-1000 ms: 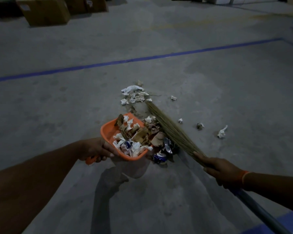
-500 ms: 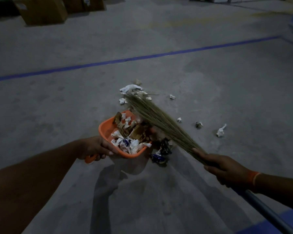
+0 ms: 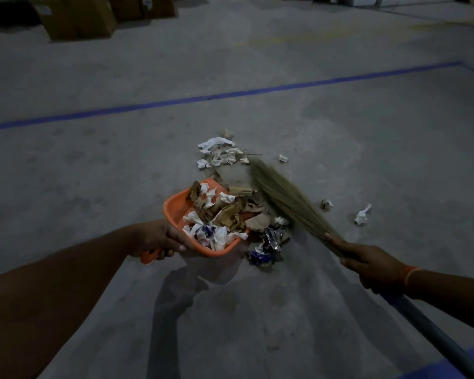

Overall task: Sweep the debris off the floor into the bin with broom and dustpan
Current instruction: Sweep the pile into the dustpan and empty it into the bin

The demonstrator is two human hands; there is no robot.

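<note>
An orange dustpan [image 3: 175, 206] sits tilted on the concrete floor, heaped with crumpled white paper, brown cardboard scraps and blue wrappers. My left hand [image 3: 155, 237] grips its orange handle. My right hand [image 3: 370, 262] grips the grass broom [image 3: 285, 199] where the bristles meet the dark pole. The bristle tip rests on the floor just right of the pan's mouth. A pile of white paper debris [image 3: 219, 153] lies beyond the pan. Wrappers [image 3: 268, 242] lie at the pan's right edge. No bin is in view.
Loose scraps lie to the right: a small white piece [image 3: 283, 158], a dark crumpled one [image 3: 326, 204] and a white twist [image 3: 362, 214]. A blue floor line [image 3: 148, 106] crosses the floor. Cardboard boxes [image 3: 77, 17] stand at the far left.
The broom swung left over the pan half a second ago, then back right; its tip now lies right of the far paper pile. More cardboard sits at the pan's mouth.
</note>
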